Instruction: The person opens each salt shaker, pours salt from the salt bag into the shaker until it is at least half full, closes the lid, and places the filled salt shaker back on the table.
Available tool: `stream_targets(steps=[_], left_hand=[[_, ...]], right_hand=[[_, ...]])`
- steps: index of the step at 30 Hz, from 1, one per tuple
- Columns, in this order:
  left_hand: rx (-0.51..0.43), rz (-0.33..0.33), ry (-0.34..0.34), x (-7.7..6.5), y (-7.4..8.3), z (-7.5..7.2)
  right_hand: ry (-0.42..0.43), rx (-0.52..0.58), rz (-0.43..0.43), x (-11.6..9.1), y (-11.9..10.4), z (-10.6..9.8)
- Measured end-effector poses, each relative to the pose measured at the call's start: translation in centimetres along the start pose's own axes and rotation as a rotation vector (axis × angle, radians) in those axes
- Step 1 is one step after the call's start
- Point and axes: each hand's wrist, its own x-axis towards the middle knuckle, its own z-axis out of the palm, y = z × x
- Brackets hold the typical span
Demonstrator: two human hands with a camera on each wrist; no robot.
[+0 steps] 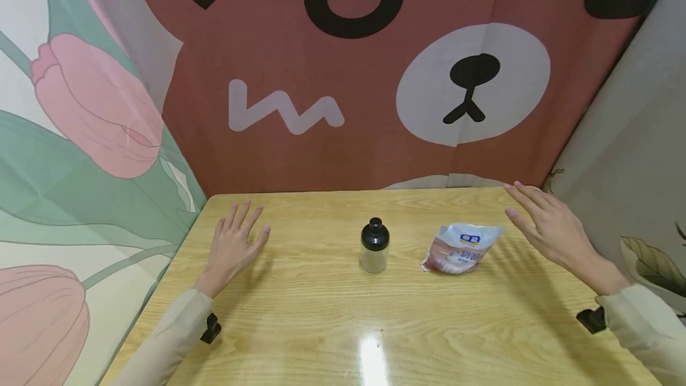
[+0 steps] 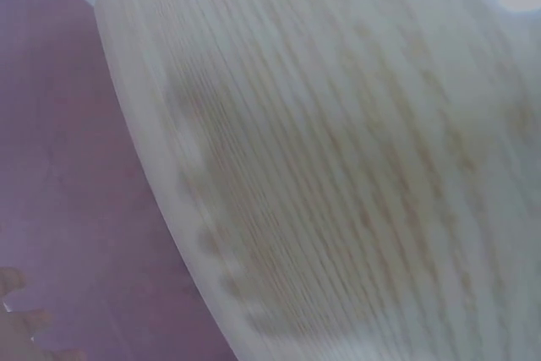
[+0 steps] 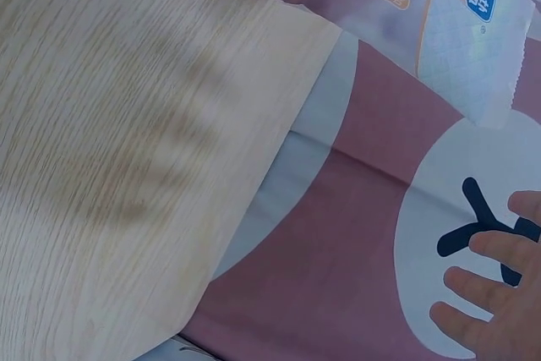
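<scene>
In the head view my left hand [image 1: 236, 246] is held over the left side of the wooden table, fingers spread and holding nothing. Only its fingertips [image 2: 30, 319] show at the lower left of the left wrist view. My right hand [image 1: 554, 231], empty with straight fingers, is over the table's right side, just right of a plastic pouch [image 1: 462, 249]. White and pinkish with blue lettering, this pouch [image 3: 397, 6] leans upright near the top of the right wrist view. Between the hands stands a small clear jar [image 1: 374, 260] with a black lid [image 1: 375, 235].
The light wooden table [image 1: 311, 314] ends at a brown curtain [image 1: 300, 159] printed with a bear face. Flower-patterned cloth [image 1: 102, 112] hangs along the left, and a grey cloth [image 1: 632, 153] along the right. Each wrist bears a small black camera [image 1: 211, 327].
</scene>
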Motion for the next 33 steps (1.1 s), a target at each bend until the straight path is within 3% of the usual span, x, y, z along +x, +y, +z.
stream_targets(steps=[22, 33], left_hand=[[-0.019, -0.005, 0.011, 0.0, 0.3, -0.1], [-0.052, -0.017, 0.011, 0.1, 0.4, -0.1]], right_hand=[[0.002, 0.055, 0.035, 0.2, -1.0, -0.4], [0.052, 0.073, 0.018, 0.4, -1.2, -0.2]])
